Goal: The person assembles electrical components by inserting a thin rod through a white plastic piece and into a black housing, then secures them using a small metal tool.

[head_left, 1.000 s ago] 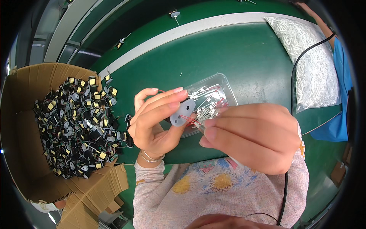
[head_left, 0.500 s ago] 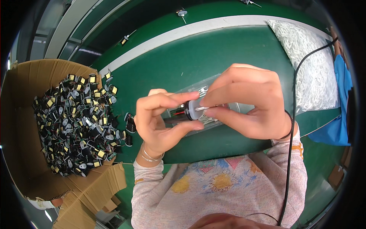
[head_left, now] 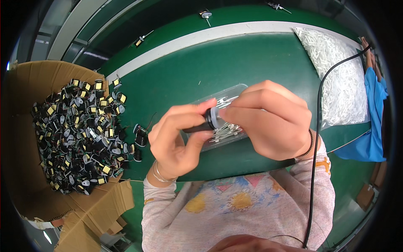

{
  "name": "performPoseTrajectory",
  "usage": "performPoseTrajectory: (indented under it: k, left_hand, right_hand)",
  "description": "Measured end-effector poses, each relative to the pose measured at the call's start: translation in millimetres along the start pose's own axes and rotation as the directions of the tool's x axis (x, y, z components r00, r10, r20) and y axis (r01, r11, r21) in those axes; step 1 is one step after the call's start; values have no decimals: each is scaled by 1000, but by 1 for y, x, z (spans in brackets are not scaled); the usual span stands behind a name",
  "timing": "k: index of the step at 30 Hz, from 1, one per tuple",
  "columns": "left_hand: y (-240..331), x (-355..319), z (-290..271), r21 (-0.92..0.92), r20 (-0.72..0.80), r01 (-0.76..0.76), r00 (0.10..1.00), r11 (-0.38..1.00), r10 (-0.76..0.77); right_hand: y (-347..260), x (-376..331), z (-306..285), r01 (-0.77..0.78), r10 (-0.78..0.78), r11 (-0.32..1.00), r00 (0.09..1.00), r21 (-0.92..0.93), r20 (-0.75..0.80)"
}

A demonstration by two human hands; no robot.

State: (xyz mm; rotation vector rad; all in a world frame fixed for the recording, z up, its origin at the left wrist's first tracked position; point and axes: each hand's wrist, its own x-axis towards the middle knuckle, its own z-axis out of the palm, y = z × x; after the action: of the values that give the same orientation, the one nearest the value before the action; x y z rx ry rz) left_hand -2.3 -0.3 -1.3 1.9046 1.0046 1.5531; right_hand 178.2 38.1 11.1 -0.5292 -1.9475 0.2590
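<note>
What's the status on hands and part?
Left hand and right hand both pinch small black component. Above clear tray of white pins. Nothing blocking.

A brown cardboard box (head_left: 29,138), open and heaped with small black-and-yellow parts, is set left of the green table (head_left: 235,63). On that table, a clear plastic bag (head_left: 336,75) of white sticks is laid at the right.

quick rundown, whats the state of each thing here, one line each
left hand: closed around a small black part
right hand: pinching the pale end of that part
black part: held in the air between both hands
clear tray: open, white pins inside
cardboard box: open, heaped with black parts
plastic bag: lying flat, full of white pieces
</note>
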Motion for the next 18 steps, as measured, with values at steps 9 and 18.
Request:
performPoseTrajectory:
  k: [9, 18]
  left_hand:
    - [10, 2, -7, 208, 104, -10, 994, 978, -12]
    - [-15, 12, -7, 63, -24, 41, 999, 997, -40]
  right_hand:
    - [5, -1, 4, -153, 129, 946, 986, 286, 103]
    - [22, 6, 19, -165, 154, 963, 986, 212, 68]
